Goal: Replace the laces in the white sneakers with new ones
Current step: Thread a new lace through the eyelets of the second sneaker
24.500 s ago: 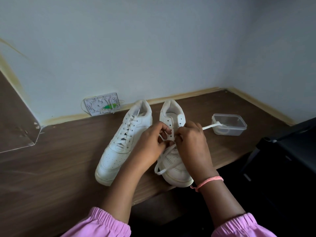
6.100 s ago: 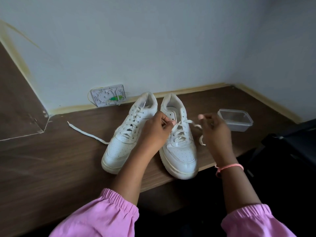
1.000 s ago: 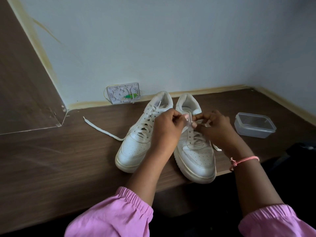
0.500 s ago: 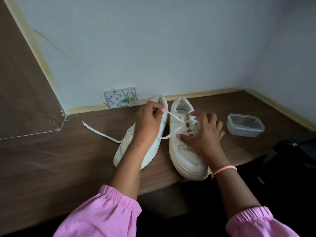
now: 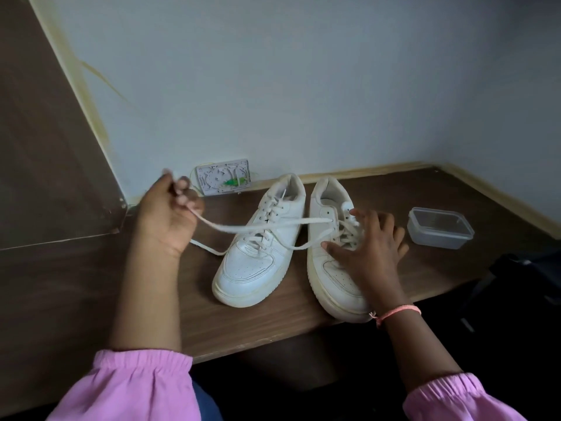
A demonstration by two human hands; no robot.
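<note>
While my left hand (image 5: 170,217) is up off the surface (image 5: 91,299) w/ its fingers curled round a white lace (image 5: 258,227), the lace runs tight from that hand across to the right shoe (image 5: 334,247). It goes over the top of the left shoe (image 5: 258,253) & into a hole near the top of the right one. A 2nd strand of lace (image 5: 300,246) comes from lower down on the right shoe, goes over the left shoe & drops toward the surface under my left hand; can't tell if it's the same lace. My right hand (image 5: 364,247) lies flat on the right shoe, fingers spread wide, pressing on the tongue & laces, holding nothing. Both shoes are white, side by side on the brown wood surface, toes toward me, heels near the wall. Left shoe is laced up. To the right of the shoes, apart from them, sits a clear plastic box (image 5: 440,227). Behind the left shoe, against the wall, is a small white plate w/ a green bit (image 5: 223,180). Pink band (image 5: 397,312) on my right wrist, pink sleeves (image 5: 130,387) on both arms
</note>
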